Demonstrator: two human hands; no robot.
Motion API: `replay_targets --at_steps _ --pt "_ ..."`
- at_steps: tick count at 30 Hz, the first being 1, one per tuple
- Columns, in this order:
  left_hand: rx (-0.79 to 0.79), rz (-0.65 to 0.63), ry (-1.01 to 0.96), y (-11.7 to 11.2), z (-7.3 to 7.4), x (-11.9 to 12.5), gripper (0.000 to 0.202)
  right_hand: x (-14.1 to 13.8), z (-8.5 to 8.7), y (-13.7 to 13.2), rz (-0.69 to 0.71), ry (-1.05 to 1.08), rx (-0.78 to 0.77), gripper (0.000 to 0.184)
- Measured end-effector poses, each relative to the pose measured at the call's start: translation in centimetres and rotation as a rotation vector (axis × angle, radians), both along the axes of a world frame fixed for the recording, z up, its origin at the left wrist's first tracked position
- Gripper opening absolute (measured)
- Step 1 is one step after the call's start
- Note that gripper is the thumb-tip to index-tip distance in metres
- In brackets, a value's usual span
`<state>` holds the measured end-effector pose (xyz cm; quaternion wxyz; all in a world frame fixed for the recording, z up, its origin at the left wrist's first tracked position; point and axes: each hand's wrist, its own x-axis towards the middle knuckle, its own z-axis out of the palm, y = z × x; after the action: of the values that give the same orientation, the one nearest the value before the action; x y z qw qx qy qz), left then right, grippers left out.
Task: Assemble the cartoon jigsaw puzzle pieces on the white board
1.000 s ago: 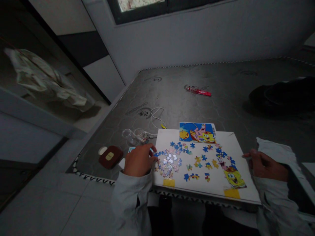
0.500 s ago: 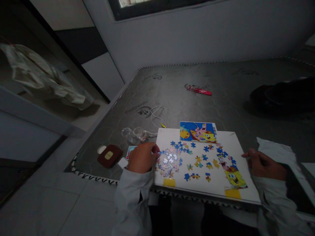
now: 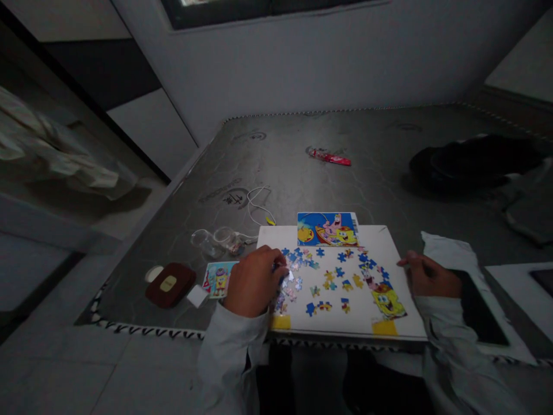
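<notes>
Although placed at the left rim of the white board point(image 3: 276, 237) half a second ago, now farther in: left hand point(image 3: 254, 279), palm down over the left side of the loose pieces point(image 3: 294, 271), fingers bent, thumb drawn close to them; a dark bluish bit near the tips, too dim to tell whether pinched or merely lying beneath

Bearing on the work, by judgement: reach into the heap itself rather than along its border, with no visible gain at the joined section point(image 3: 386, 302)

Right hand point(image 3: 434, 276): at the right rim of the board, much as before; forefinger forward, other fingers curled; impossible to tell whether pressed together or pinching anything

Loose pieces: heaped at the left of the board, blue, pink and pale, partly hidden by the left hand; scattered pieces point(image 3: 340, 272) across the middle

Joined section: at the right of the board, with a yellow cartoon face; unchanged in appearance

Picture card point(image 3: 327, 229): across the far rim of the board; yellow tape point(image 3: 384, 328): on the near rim, in two strips

Left of the board, on the grey mattress point(image 3: 280, 161): small card point(image 3: 218, 279), more exposed than before; white packet point(image 3: 197, 295); brown case point(image 3: 170, 285); clear cups point(image 3: 207, 243)

Right of the board: dark-screened tablet point(image 3: 481, 305)

Farther back: red packet point(image 3: 330, 157)
</notes>
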<state>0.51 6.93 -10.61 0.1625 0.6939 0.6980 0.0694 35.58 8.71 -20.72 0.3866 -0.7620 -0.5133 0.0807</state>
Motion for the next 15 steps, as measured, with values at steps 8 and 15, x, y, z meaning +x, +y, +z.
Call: replay_targets --at_steps 8,15 --pt "-0.011 -0.222 0.034 -0.2 -0.2 5.5 0.014 -1.1 0.9 -0.3 -0.04 0.006 -0.036 0.055" --pt "0.018 -0.223 0.045 -0.2 -0.3 7.8 0.018 -1.3 1.6 -0.5 0.008 -0.02 -0.014 0.056"
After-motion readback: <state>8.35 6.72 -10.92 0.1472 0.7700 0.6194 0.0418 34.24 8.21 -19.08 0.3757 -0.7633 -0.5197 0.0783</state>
